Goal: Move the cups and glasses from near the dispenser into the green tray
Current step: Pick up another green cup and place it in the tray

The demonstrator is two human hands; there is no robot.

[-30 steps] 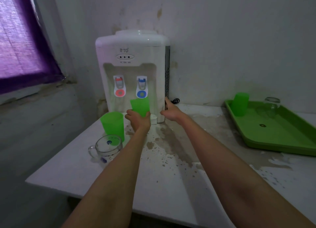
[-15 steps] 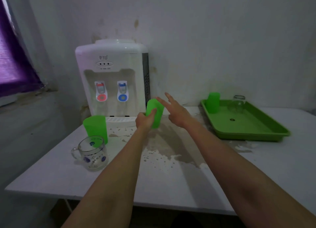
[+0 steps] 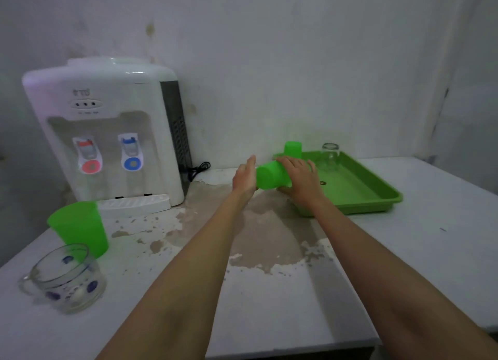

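A green plastic cup point(image 3: 270, 175) lies sideways in the air just left of the green tray point(image 3: 372, 195). My right hand point(image 3: 300, 183) is wrapped around its right half. My left hand point(image 3: 244, 177) rests flat against the cup's left end with fingers stretched out. Another green cup point(image 3: 78, 233) stands upright on the table in front of the white water dispenser point(image 3: 107, 133). A clear glass mug with blue dots point(image 3: 64, 278) sits beside it, nearer to me. Inside the tray, at its far end, stand a green cup point(image 3: 293, 149) and a clear glass point(image 3: 329, 156).
The white tabletop point(image 3: 269, 305) has a large patch of worn, stained paint in the middle. A black power cord point(image 3: 195, 168) lies behind the dispenser against the wall. The table's front edge runs just below my forearms.
The green cup has travelled right from the dispenser to the tray's left edge and tipped sideways. My right hand has closed around it, and my left hand has opened against its end.
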